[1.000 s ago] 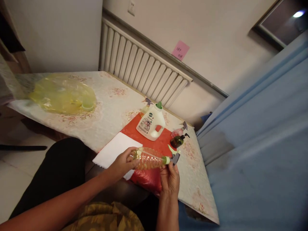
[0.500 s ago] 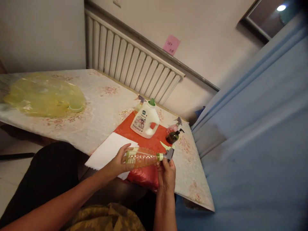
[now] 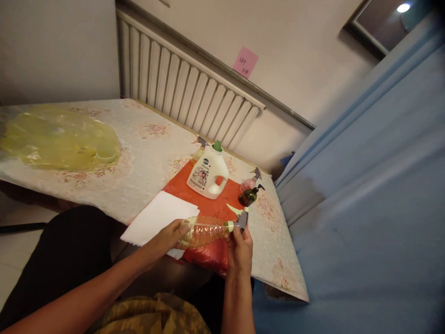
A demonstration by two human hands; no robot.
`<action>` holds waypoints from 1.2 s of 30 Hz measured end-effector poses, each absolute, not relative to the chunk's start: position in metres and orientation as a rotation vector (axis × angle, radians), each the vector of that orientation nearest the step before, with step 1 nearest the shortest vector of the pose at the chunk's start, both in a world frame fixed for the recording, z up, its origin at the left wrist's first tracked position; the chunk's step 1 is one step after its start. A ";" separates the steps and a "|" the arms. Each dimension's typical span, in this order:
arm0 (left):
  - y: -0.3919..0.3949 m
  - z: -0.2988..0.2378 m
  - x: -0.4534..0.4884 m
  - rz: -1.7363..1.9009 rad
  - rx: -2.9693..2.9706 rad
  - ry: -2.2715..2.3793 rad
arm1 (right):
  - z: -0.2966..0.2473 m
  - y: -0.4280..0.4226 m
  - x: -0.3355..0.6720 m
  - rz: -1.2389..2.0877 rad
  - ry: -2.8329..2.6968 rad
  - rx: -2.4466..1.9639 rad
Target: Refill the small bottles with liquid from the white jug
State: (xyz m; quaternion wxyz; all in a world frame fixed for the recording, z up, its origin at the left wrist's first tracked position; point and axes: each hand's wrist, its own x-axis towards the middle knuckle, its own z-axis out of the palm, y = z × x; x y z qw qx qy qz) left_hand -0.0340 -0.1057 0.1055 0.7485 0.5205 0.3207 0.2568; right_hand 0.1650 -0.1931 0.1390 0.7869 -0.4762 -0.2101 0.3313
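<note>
A clear spray bottle [image 3: 205,233] with yellowish liquid lies sideways in the air between my hands, over the table's near edge. My left hand [image 3: 169,235] grips its base end, fingers wrapped round it. My right hand [image 3: 239,248] is closed on the grey and pale green trigger head [image 3: 239,219] at the neck. Under the bottle lie a red cloth [image 3: 215,204] and a white paper sheet [image 3: 158,219].
On the red cloth stands a white detergent jug [image 3: 207,172] with a green cap. A small spray bottle [image 3: 199,148] is behind it; a pink spray bottle [image 3: 250,182] and a dark green pump bottle [image 3: 249,196] stand at its right. A yellow plastic bag [image 3: 59,138] lies far left. A blue curtain [image 3: 365,199] hangs right.
The view has shifted, so everything sits further left and a little higher. My left hand has slid along the bottle's base, and the bottle has turned slightly between my hands.
</note>
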 end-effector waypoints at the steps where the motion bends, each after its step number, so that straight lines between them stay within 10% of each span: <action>1: -0.106 0.104 -0.033 0.601 1.120 0.703 | 0.139 -0.193 0.165 0.711 -0.449 -1.031; 36: -0.113 0.108 -0.040 0.464 1.170 0.606 | 0.137 -0.195 0.166 0.734 -0.453 -1.055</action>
